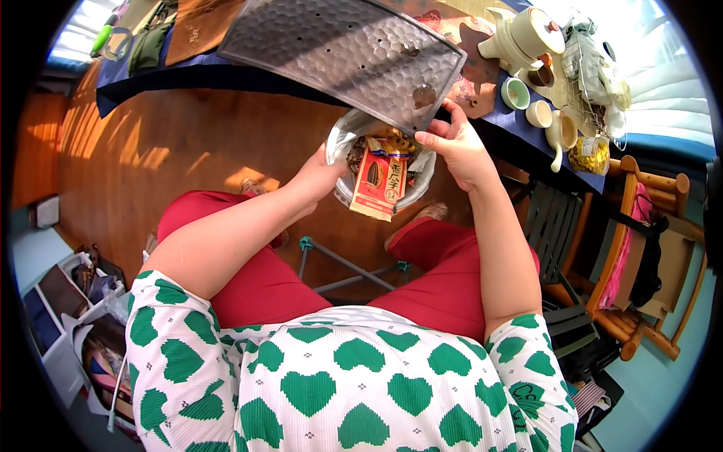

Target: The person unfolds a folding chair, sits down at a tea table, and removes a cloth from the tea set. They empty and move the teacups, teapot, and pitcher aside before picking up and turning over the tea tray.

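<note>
My left hand is closed on the left rim of a round bin with a whitish liner. Inside the bin lie a red and yellow snack packet and other wrappers. My right hand pinches the near right corner of a dark, dimpled tray, thumb near its edge. The tray is tilted, its near corner over the bin's far side, and its far part reaches over the table. Whether the tray touches the bin cannot be made out.
A blue-clothed table holds a cream teapot, small cups and a jar with yellow contents. A wooden chair stands at right, boxes with belongings at left. Stool legs show between the knees.
</note>
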### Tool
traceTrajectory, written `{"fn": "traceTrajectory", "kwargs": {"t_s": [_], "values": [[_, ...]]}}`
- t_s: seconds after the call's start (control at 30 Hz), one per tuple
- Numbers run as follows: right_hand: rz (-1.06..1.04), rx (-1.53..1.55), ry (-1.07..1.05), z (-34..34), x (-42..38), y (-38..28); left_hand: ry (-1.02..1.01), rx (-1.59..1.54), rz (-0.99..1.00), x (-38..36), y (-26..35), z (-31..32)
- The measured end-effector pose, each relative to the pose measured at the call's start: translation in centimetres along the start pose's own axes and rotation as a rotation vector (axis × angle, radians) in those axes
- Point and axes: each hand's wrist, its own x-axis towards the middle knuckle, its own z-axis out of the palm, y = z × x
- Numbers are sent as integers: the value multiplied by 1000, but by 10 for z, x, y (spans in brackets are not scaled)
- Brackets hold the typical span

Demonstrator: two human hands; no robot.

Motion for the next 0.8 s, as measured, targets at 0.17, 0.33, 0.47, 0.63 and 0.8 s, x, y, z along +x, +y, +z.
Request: {"fn": "traceTrajectory", "kwargs": {"t_s": [0.17,0.33,0.47,0.63,0.8], "values": [[5,-12,10,1,-1,-1,-12,26,-11,-1,2,0],[7,-30,16,2,-1,-3,-12,23,-26,-4,3,1],[3,-22,17,3,-1,-2,-21,14,-15,-1,-2,0],[3,-25,18,3,-1,-3,-17,30,-32,2,-5,-2],[5,-36,23,2,-1,-2,-15,23,-40,-2,0,1]]}}
